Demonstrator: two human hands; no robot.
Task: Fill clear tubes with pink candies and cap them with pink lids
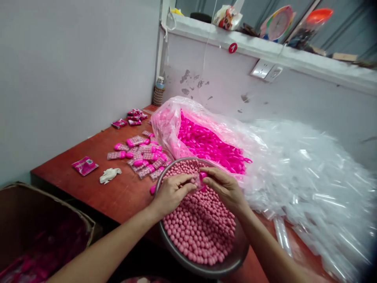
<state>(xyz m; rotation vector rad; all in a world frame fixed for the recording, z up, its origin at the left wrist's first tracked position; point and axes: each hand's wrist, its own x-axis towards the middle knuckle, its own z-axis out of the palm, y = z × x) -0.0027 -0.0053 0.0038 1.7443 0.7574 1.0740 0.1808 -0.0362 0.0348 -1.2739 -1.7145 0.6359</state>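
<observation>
Above a metal bowl (173, 255) of pink beads (197, 232), my two hands meet at a small clear plastic tube (195, 181). My left hand (175, 192) is closed round the tube, which has pink beads inside. A bright pink cap (203, 176) is pinched between the thumb and fingers of my right hand (222, 186), at the tube's right end. Whether the cap is seated on the tube I cannot tell. Left of the bowl lie several capped tubes of beads (146, 156) in a loose pile.
Behind the bowl an open plastic bag (167, 118) holds pink caps (203, 141). Clear tubes (312, 188) heap up on the right. Pink packets (85, 166) and a crumpled white piece (110, 175) lie on the red table (123, 196). A cardboard box (85, 220) stands lower left.
</observation>
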